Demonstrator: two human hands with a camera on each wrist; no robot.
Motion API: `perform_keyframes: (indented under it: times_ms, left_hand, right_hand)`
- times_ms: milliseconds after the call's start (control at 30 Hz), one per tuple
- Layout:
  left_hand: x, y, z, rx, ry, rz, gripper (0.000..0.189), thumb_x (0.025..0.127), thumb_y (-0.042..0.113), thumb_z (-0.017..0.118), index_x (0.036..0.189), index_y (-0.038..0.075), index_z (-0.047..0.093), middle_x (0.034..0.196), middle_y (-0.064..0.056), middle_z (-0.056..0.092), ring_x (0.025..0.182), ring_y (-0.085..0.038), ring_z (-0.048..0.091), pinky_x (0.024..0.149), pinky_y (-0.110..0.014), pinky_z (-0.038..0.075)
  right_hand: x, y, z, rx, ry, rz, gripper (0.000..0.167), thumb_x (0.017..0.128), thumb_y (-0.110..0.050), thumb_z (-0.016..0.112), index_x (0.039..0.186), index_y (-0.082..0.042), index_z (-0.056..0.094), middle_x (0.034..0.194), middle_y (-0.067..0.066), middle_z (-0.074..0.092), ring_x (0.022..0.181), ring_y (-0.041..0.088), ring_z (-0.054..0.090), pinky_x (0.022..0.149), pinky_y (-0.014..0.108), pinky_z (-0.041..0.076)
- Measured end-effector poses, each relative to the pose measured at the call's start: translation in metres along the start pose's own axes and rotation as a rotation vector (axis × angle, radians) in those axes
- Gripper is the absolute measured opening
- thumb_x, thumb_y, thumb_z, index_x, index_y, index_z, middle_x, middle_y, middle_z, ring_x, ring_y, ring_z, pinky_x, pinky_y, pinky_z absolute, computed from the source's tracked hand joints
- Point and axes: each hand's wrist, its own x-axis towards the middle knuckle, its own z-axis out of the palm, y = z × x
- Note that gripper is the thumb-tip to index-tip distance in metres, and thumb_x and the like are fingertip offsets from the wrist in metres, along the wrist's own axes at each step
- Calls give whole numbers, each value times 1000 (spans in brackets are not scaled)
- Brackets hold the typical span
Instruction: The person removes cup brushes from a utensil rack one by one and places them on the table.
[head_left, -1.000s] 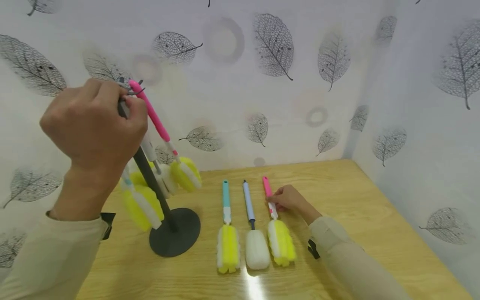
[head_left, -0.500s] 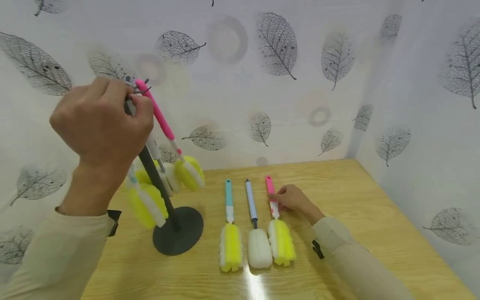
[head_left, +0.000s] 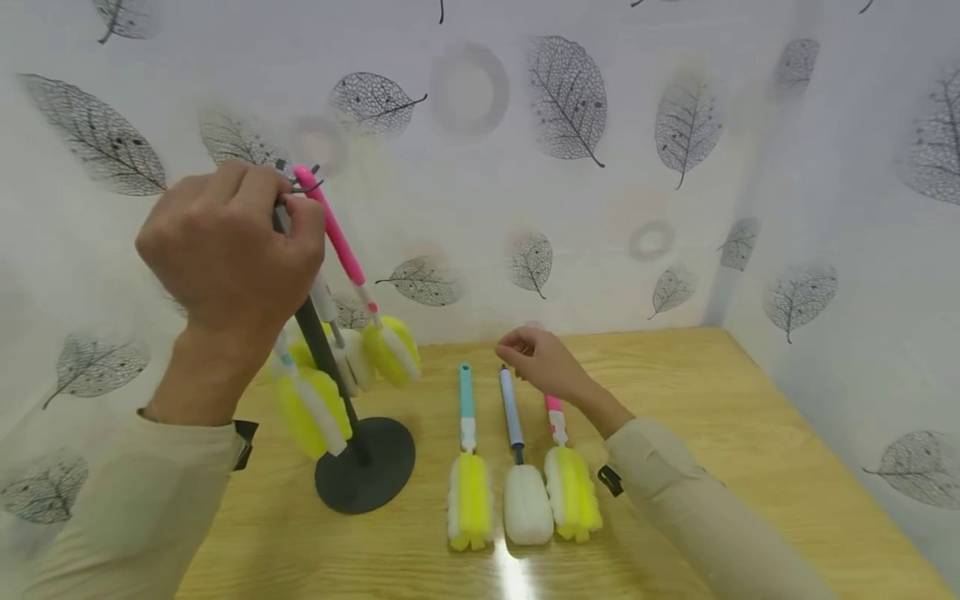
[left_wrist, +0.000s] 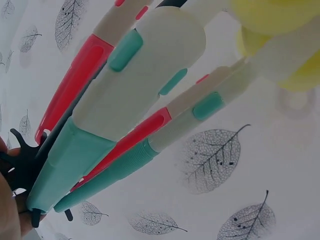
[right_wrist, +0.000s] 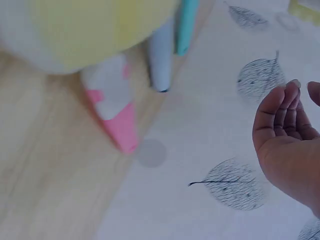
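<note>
My left hand (head_left: 236,237) grips the top of a dark stand (head_left: 315,333), just by its hooks (left_wrist: 24,160). Several bottle brushes hang from it, among them a pink-handled brush (head_left: 341,242) and a teal-handled brush (left_wrist: 75,155). On the table lie three more side by side: a teal-handled bottle brush (head_left: 467,400), a blue-handled bottle brush (head_left: 512,408) with a white head, and a pink-handled bottle brush (head_left: 556,417). Above the handle ends is my right hand (head_left: 543,362), fingers loosely bent and holding nothing; in the head view it covers the pink handle's top.
The stand's round base (head_left: 367,475) rests on the wooden table (head_left: 720,467), left of the lying brushes. A leaf-patterned curtain (head_left: 480,183) rises along the table's back edge and right side.
My right hand has let go of the pink-handled bottle brush and moved up and left, above the blue handle's end. My left hand still grips the stand. The view has shifted slightly.
</note>
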Motion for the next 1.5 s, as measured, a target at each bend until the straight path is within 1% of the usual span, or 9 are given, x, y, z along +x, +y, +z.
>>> perform_keyframes:
  times_ms: [200, 367, 533, 633, 767, 867, 967, 1233, 1500]
  left_hand:
    - [2, -4, 4, -120, 33, -17, 40, 86, 22, 42, 80, -3, 73, 82, -14, 71, 61, -38, 58, 52, -45, 35]
    - [2, -12, 8, -262, 18, -3, 38, 85, 17, 43, 82, -3, 74, 85, -12, 72, 68, -35, 63, 51, -31, 25]
    - [3, -24, 9, -557, -35, -39, 35, 84, 7, 41, 84, -6, 74, 89, -11, 73, 85, -22, 69, 57, -17, 29]
    - [3, -31, 9, -759, -72, -82, 36, 84, 1, 37, 84, -9, 72, 91, -12, 72, 92, -15, 68, 60, -18, 30]
    - [3, -34, 9, -876, -117, -127, 38, 86, -1, 34, 84, -12, 70, 93, -7, 72, 90, -14, 65, 55, -19, 26]
    - [3, -33, 10, -850, -113, -144, 39, 86, 1, 34, 84, -11, 71, 92, -2, 72, 90, -11, 59, 61, -19, 32]
    - [4, -31, 10, -756, -91, -116, 41, 84, 3, 34, 85, -7, 74, 92, -4, 73, 89, -7, 54, 75, -21, 34]
    - [5, -27, 4, -381, -38, 72, 43, 83, 9, 33, 85, -6, 73, 92, -11, 72, 73, -39, 62, 53, -31, 17]
    - [5, -24, 3, -303, 31, 140, 44, 81, 31, 44, 71, -4, 68, 85, -10, 73, 60, -40, 61, 45, -44, 28]
  right_hand:
    - [5, -21, 3, 51, -18, -66, 26, 98, -27, 53, 111, -8, 63, 86, 6, 63, 73, 21, 60, 68, 37, 53]
    - [7, -30, 5, 84, -12, -81, 25, 98, -25, 53, 111, -7, 63, 88, 6, 63, 78, 29, 60, 70, 41, 53]
    - [13, -42, 11, 84, 2, -128, 25, 98, -28, 53, 111, -9, 64, 90, 4, 63, 78, 21, 60, 67, 36, 52]
    - [17, -52, 15, 101, 7, -167, 25, 98, -27, 53, 111, -9, 64, 91, 4, 63, 78, 19, 59, 69, 35, 51]
    - [19, -70, 21, 144, 19, -238, 24, 98, -24, 53, 112, -7, 64, 92, 6, 63, 77, 19, 59, 70, 35, 51]
    - [18, -85, 26, 184, 32, -293, 25, 97, -23, 54, 113, -7, 64, 95, 7, 65, 78, 17, 60, 71, 33, 52]
    - [17, -100, 30, 222, 33, -336, 28, 96, -23, 56, 117, -7, 64, 104, 6, 66, 84, 15, 63, 74, 31, 52]
    - [24, -133, 48, 275, 42, -416, 38, 92, -21, 62, 128, -7, 57, 115, 1, 62, 101, 9, 61, 85, 27, 49]
    - [26, -143, 63, 319, 102, -433, 33, 87, -16, 70, 117, -4, 62, 101, 2, 66, 85, 11, 64, 78, 32, 52]
